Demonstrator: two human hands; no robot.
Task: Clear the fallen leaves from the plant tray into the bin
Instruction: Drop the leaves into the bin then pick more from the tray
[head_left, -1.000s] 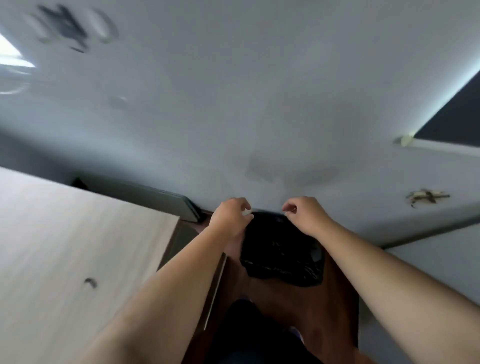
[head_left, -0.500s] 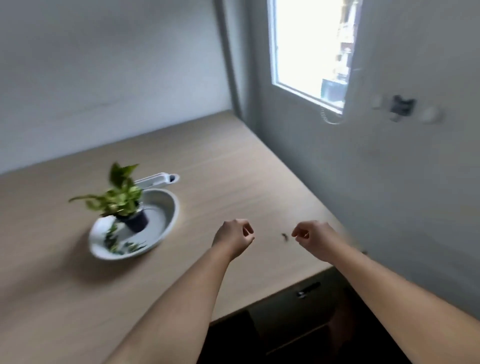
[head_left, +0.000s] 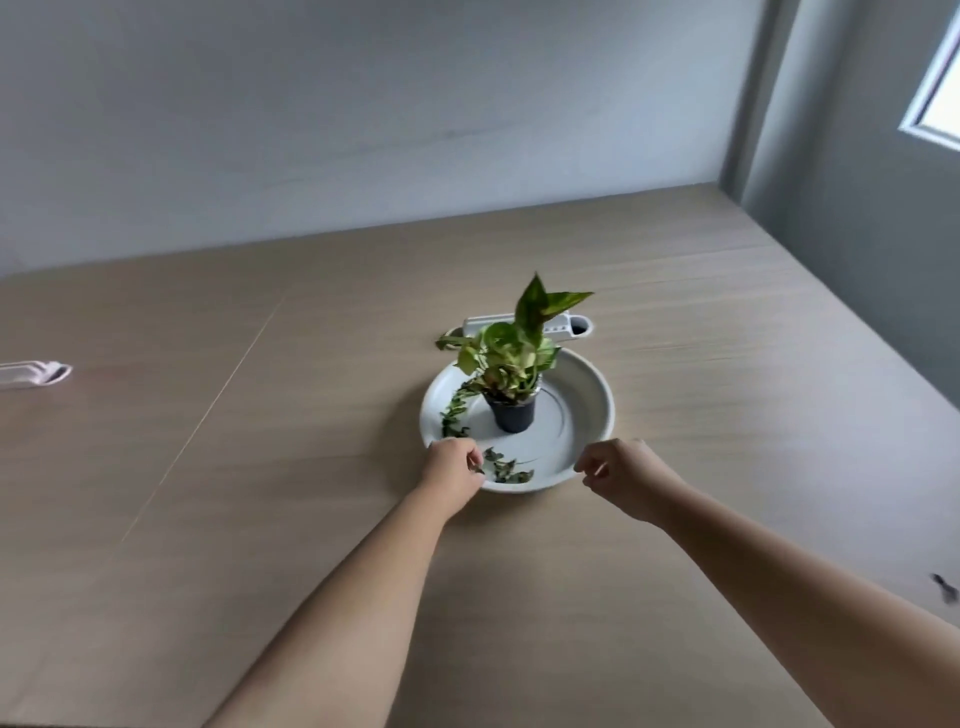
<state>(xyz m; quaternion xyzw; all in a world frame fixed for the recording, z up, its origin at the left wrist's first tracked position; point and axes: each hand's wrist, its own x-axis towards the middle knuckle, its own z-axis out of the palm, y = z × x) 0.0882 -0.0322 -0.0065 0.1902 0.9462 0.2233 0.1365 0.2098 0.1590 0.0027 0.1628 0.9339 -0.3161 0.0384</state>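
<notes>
A round white plant tray (head_left: 592, 400) sits on the wooden table and holds a small black pot (head_left: 513, 414) with a green plant (head_left: 511, 347). Fallen leaves (head_left: 506, 469) lie along the tray's near edge, and more leaves (head_left: 453, 415) trail down its left side. My left hand (head_left: 451, 469) rests at the near-left rim, its fingertips pinched on a small dark leaf. At the near-right rim my right hand (head_left: 621, 474) hovers with its fingers curled and nothing in it. The bin is out of view.
A white oblong object (head_left: 569, 326) lies just behind the tray. Another white item (head_left: 34, 373) sits at the table's far left. A small dark speck (head_left: 943, 587) lies near the right table edge. Grey walls stand behind and to the right, with a window (head_left: 935, 104).
The view swung from the black bin on the floor up to the table. Both hands moved from the bin's rim to the tray's near rim, and the left closed on a leaf.
</notes>
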